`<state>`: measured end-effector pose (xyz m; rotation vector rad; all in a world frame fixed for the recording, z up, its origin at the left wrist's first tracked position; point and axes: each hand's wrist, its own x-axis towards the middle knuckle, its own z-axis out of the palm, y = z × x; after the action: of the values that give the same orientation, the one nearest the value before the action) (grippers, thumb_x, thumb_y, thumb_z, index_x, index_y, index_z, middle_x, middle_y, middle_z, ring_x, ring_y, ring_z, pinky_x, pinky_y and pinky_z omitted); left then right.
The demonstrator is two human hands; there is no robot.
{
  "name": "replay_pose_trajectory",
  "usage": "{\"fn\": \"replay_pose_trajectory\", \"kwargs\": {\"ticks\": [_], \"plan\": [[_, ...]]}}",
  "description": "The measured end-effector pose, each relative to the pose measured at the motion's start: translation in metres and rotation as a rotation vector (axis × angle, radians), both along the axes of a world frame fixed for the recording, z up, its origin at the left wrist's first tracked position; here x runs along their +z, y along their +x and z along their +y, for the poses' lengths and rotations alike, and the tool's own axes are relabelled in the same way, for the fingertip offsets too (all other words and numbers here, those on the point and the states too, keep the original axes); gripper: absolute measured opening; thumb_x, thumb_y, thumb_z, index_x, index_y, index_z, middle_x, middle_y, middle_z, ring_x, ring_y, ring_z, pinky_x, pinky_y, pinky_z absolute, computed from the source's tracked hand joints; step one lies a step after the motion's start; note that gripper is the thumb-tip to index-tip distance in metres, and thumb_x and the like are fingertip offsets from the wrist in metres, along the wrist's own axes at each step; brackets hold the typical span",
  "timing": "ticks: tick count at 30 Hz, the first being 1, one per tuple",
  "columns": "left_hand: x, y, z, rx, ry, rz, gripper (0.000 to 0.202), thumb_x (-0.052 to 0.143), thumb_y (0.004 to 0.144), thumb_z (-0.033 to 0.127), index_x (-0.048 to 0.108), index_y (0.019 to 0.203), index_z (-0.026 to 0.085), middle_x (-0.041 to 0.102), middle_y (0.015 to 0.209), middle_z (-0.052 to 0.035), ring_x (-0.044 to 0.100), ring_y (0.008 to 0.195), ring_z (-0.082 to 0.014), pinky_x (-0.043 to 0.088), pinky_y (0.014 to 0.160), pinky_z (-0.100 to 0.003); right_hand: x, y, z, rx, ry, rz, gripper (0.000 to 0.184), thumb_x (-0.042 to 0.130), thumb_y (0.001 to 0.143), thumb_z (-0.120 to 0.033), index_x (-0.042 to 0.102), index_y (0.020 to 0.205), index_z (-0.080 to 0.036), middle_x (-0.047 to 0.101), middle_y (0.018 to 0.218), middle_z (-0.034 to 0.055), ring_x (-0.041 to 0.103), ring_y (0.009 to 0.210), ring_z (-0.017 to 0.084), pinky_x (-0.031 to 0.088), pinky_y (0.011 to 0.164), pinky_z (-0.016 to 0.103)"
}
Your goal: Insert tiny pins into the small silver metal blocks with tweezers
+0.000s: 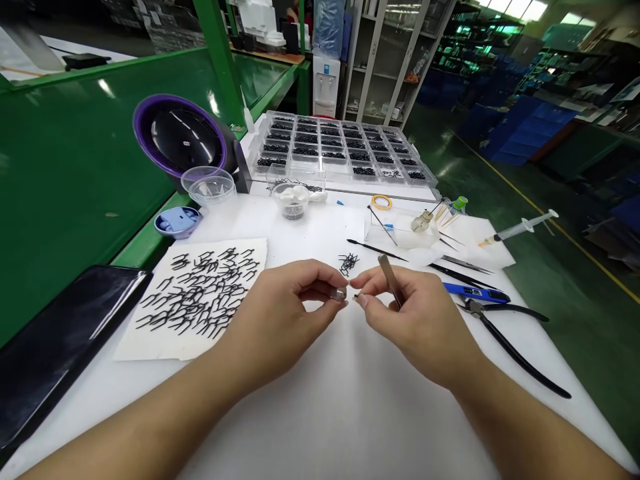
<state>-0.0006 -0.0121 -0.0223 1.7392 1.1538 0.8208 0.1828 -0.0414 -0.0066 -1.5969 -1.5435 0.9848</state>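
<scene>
My left hand (295, 300) is closed in a pinch, with a small shiny metallic piece (339, 293) between thumb and fingers. Just to its right, my right hand (415, 313) is closed around brownish metal tweezers (391, 279), which slant up out of the grip. At its thumb and fingertip shows a tiny dark bit, too small to name. The two hands' fingertips almost meet. Beyond them lies a small heap of black bent wire-like parts (349, 263). Many more black forked parts (200, 293) are spread over a white sheet (150, 343) left of my left forearm.
On the right lie cutting pliers (520, 350), a blue pen-like tool (475, 292) and a syringe (525, 228). A compartment tray (345, 175) of black parts spans the back. Clear cups (209, 187) and a purple-rimmed round device (180, 137) stand back left. A black tray (60, 347) borders the left.
</scene>
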Motion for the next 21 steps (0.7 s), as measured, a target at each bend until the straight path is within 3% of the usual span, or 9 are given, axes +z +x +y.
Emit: {"fn": "replay_pose_trajectory", "kwargs": {"ticks": [4,21], "plan": [[0.0,0.0003,-0.0021,-0.001,0.069,0.015,0.004,0.071,0.084,0.023,0.073,0.088,0.024,0.076,0.088,0.0031,0.072,0.08,-0.0142,0.06,0.076,-0.023,0.0038,0.001,-0.0011,-0.016,-0.06,-0.003,0.01,0.065,0.077,-0.022,0.075,0.075,-0.023,0.071,0.069,-0.0036,0.057,0.056,0.011,0.04,0.05,0.022],[0.0041,0.0021,-0.0059,-0.019,0.266,0.111,0.016,0.069,0.079,0.009,0.073,0.084,0.023,0.075,0.082,0.0078,0.068,0.074,-0.0063,0.056,0.072,-0.014,0.0069,-0.0045,-0.0058,-0.004,-0.125,0.009,0.008,0.065,0.074,-0.022,0.073,0.071,-0.022,0.065,0.059,-0.0054,0.042,0.044,0.005,0.03,0.04,0.017]]}}
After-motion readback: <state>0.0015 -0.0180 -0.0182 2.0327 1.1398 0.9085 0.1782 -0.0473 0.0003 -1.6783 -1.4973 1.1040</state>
